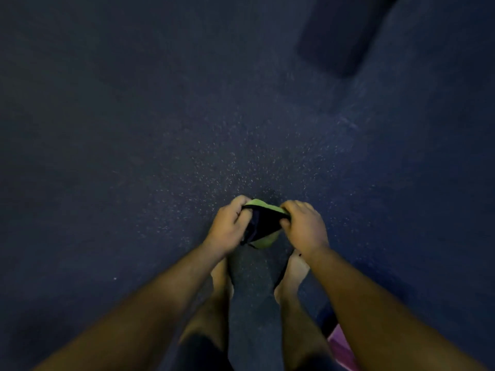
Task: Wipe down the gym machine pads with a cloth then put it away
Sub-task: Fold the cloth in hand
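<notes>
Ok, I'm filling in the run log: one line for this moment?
stage: handling cloth | left hand: grips green-and-dark cloth | right hand: grips cloth | over: speckled floor

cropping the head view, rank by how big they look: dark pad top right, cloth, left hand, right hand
1. dark pad
2. left hand and right hand, about alike
3. cloth, partly hidden by the hands

Dim light over a dark, white-speckled rubber floor; a dark padded block lies upper right.
</notes>
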{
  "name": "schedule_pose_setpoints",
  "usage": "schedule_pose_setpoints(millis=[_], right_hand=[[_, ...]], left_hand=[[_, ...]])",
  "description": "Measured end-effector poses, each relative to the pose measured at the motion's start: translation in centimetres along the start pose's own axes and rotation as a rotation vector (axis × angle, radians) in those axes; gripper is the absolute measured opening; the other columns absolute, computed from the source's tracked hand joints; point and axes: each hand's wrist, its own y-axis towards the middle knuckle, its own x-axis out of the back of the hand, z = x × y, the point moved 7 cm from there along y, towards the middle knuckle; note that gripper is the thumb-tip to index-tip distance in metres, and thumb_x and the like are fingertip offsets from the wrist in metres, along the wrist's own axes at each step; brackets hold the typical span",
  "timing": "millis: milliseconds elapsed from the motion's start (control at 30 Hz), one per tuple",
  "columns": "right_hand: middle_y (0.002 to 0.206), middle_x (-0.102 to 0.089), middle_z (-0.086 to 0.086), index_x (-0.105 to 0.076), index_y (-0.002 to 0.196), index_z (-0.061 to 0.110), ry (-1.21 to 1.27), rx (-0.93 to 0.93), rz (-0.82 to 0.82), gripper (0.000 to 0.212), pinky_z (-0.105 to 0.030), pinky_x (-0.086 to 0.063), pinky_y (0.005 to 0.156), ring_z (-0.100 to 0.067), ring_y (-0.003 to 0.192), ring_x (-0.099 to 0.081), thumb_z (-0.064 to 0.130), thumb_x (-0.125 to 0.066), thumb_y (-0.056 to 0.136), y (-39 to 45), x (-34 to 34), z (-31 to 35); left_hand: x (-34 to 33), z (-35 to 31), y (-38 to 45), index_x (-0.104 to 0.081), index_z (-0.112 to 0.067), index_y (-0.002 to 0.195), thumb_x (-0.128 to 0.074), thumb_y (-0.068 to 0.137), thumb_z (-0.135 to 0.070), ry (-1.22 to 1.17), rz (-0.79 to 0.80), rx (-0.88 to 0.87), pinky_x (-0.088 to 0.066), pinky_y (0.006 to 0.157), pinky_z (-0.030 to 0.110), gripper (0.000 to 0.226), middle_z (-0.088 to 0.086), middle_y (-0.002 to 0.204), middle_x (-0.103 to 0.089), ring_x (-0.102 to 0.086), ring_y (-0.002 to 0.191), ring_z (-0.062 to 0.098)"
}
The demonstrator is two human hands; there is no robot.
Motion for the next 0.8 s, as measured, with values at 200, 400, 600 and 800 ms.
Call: schedule_pose_setpoints(millis=[200,400,600,800], right_hand=[[0.102,-0.061,-0.004,-0.055,0.103,0.016,0.006,-0.044,-0.244,0.019,-0.034,-0.034,0.069,-0.028,0.096,-0.057,0.021,-0.068,0.089,-9.4,17.4,12.2],[0.107,-0.068,-0.009,-0.062,0.105,0.016,0.126,-0.201,-0.520,0.013,-0.042,-0.048,0.073,-0.035,0.100,-0.062,0.024,-0.061,0.094,-17.4,30.2,19.3],[0.091,-0.071,-0.013,-0.063,0.089,0.015,0.447,-0.299,-0.638,0.028,-0.040,-0.049,0.072,-0.035,0.089,-0.065,0.040,-0.058,0.100,-19.0,38.4,23.7],[0.067,-0.056,-0.003,-0.051,0.070,0.018,1.040,-0.258,-0.567,0.033,-0.032,-0.043,0.060,-0.017,0.068,-0.053,0.025,-0.073,0.093,-16.0,41.5,27.5]], left_hand=[[12.5,-19.2,-11.3,-0.059,-0.023,0.081,-0.052,0.097,-0.016,-0.067,-0.030,-0.143,-0.037,0.055,0.021,0.019,-0.020,0.063,-0.055,-0.047,0.060,-0.001],[26.1,-33.3,-19.0,-0.064,-0.018,0.078,-0.058,0.093,-0.022,-0.046,-0.232,-0.354,-0.043,0.063,0.026,0.017,-0.017,0.067,-0.059,-0.051,0.066,0.001],[31.2,-39.1,-19.9,-0.078,-0.018,0.104,-0.067,0.097,-0.030,0.215,-0.494,-0.418,-0.056,0.081,0.038,0.018,0.000,0.097,-0.078,-0.071,0.092,0.020],[26.4,-41.6,-16.2,-0.074,-0.016,0.073,-0.075,0.090,-0.038,0.086,-0.390,-0.286,-0.056,0.066,0.041,0.029,0.001,0.068,-0.073,-0.069,0.067,0.024]])
